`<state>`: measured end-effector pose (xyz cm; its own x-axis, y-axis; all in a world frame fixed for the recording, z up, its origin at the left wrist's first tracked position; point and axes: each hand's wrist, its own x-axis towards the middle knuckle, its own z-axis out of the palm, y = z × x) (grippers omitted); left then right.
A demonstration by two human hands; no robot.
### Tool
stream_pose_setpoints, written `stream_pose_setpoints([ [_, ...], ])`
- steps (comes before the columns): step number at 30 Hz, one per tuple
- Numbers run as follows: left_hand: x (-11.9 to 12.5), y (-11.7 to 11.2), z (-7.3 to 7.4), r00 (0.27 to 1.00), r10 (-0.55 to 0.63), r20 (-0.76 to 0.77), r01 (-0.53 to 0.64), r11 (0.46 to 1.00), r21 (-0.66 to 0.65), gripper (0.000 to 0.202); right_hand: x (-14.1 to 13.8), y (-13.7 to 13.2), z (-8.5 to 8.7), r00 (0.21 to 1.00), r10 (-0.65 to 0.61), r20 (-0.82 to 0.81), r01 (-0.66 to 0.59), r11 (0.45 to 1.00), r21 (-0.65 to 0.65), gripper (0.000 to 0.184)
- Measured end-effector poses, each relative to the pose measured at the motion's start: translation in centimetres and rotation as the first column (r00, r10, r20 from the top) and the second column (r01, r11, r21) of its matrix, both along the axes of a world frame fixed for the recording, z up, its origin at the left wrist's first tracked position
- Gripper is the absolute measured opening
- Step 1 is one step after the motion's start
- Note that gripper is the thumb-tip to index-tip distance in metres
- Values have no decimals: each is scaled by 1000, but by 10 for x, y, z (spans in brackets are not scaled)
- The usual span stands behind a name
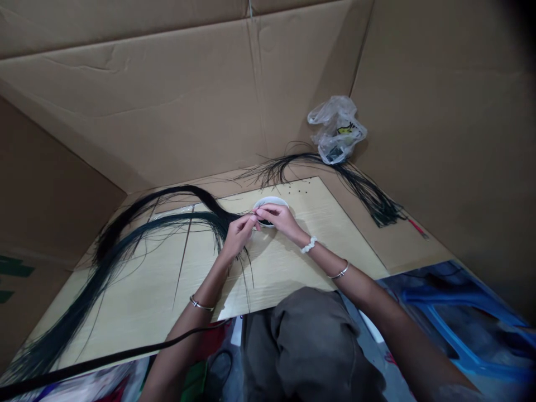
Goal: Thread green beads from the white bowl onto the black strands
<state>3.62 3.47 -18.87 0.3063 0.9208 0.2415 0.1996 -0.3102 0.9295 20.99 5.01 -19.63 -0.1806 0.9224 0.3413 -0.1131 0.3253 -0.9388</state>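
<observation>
Head view: left hand [238, 234] pinching black strands [167, 220] between fingertips, right hand [280, 219] likewise closed on same strands, both just above white dish [271, 201], wooden board [335, 234] beneath hands

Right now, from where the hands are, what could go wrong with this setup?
The long dark strands spread loosely across the wooden board, so they could tangle where they cross near the left hand. The white bead bracelet on the right wrist might catch stray fibres. The small white dish under the right hand sits fairly near the board's far edge, so it could be nudged off.
</observation>
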Motion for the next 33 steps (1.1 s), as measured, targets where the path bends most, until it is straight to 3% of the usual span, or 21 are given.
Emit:
stream_pose_setpoints([
  [15, -1, 1, 0, 1000, -6, 27, 9, 997, -82, 41, -3, -5, 5, 992, -89, -94, 81, 993, -85, 33],
  [20, -1, 2, -1, 1000, -15, 18, 17, 997, -71, 41, -1, -4, 4, 989, -124, -83, 121, 992, -37, 31],
  [33, -1, 2, 1, 1000, -11, -24, 10, 1000, -21, 43, 0, -5, 4, 984, -146, -99, 141, 988, -59, 30],
])
